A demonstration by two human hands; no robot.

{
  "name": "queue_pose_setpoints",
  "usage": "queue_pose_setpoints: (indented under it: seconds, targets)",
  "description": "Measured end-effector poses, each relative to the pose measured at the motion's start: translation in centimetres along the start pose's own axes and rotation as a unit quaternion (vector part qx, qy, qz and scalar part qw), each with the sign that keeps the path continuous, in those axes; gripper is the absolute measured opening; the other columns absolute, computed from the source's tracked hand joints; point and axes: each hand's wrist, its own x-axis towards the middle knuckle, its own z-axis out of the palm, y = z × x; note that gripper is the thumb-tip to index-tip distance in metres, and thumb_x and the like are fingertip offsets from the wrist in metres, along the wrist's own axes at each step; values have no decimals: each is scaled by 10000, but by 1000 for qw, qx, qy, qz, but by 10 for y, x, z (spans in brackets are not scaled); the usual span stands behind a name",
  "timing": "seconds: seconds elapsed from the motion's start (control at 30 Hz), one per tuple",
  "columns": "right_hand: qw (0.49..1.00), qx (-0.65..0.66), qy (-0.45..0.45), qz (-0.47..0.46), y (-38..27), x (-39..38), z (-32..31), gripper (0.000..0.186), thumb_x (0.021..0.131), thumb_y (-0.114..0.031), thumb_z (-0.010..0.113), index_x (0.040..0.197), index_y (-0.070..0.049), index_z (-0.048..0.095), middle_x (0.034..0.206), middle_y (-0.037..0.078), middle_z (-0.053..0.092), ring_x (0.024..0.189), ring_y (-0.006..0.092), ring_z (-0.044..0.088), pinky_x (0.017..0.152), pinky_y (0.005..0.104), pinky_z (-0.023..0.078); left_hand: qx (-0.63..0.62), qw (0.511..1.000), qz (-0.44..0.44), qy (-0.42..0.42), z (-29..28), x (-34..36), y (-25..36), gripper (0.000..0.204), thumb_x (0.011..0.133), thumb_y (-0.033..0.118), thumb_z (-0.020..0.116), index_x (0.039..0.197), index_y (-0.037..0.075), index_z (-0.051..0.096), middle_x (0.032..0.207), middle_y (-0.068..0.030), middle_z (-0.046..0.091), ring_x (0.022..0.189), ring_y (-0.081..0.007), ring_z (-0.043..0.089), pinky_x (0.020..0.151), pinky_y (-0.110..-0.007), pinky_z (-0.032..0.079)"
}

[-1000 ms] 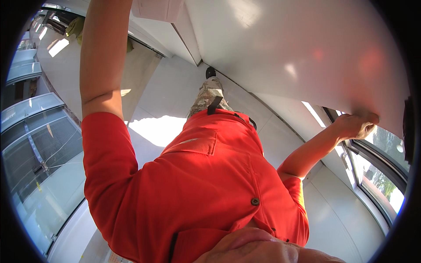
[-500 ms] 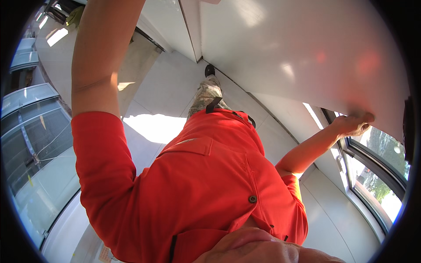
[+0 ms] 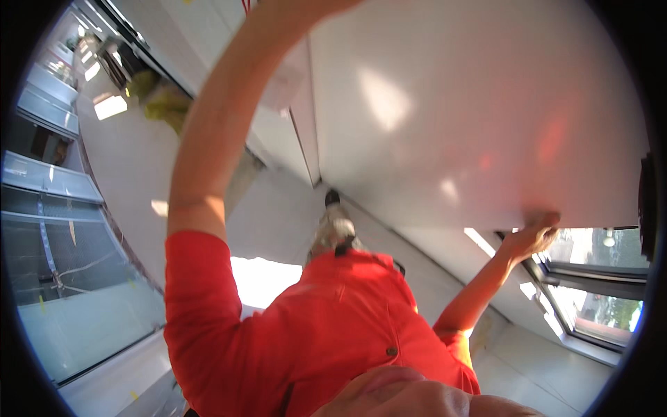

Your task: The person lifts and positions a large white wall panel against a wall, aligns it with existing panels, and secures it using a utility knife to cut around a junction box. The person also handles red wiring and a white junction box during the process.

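Note:
A large glossy white panel (image 3: 431,90) fills the upper right of the head view. My right hand (image 3: 533,238) is at its lower edge beside the window, fingers curled closed round that edge and the thumb against its face. My bent left arm (image 3: 219,132) reaches up across the panel's left side. The left hand itself is cut off by the top of the picture, so what it touches is hidden.
A window with a dark frame (image 3: 597,274) stands open at the right. Glazed panels (image 3: 69,254) are at the far left, and a yellow-green object (image 3: 167,108) sits behind my left arm. A pale partition edge (image 3: 299,132) meets the white panel. Sunlight patches the floor (image 3: 274,184).
The view has tilted and shifted. My left forearm has swung inward to the right over the panel's upper part. My right hand stays on the panel's edge.

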Motion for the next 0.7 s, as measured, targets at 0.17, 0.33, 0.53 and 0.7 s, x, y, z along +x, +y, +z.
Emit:
queue_pose_setpoints:
  seconds: [0.17, 0.33, 0.53, 0.7]
  targets:
    - [992, 115, -21, 40, 17, 8, -5, 658, 1114, -550, 602, 1434, 25, 609, 1289, 109, 670, 1132, 217, 626, 1017, 349, 487, -12, 999, -40, -3, -29, 34, 23, 1020, 990, 462, 772, 1676, -70, 236, 1759, -328, 167, 1621, -516, 216, 1291, -563, 312]
    - [984, 175, -29, 21, 15, 8, -9, 630, 1123, -516, 598, 1434, 32, 592, 1293, 147, 672, 1163, 251, 621, 1035, 379, 483, -22, 995, -83, 51, -37, 46, 32, 986, 1001, 469, 761, 1671, -55, 262, 1765, -293, 171, 1607, -502, 241, 1273, -537, 353]
    - [978, 205, -31, -7, 18, 4, -6, 628, 1125, -504, 592, 1430, 46, 584, 1294, 163, 685, 1193, 270, 648, 1042, 386, 493, -133, 955, -256, 71, -64, 57, 41, 966, 980, 399, 788, 1682, -33, 285, 1713, -221, 277, 1603, -379, 291, 1266, -461, 369]
    - [973, 222, -64, 21, 16, 11, -25, 596, 1126, -475, 606, 1401, 54, 598, 1247, 163, 663, 1123, 266, 630, 996, 400, 493, -150, 945, -278, 85, -51, 69, 48, 985, 929, 411, 826, 1659, -41, 344, 1610, -208, 364, 1517, -362, 379, 1230, -449, 399]
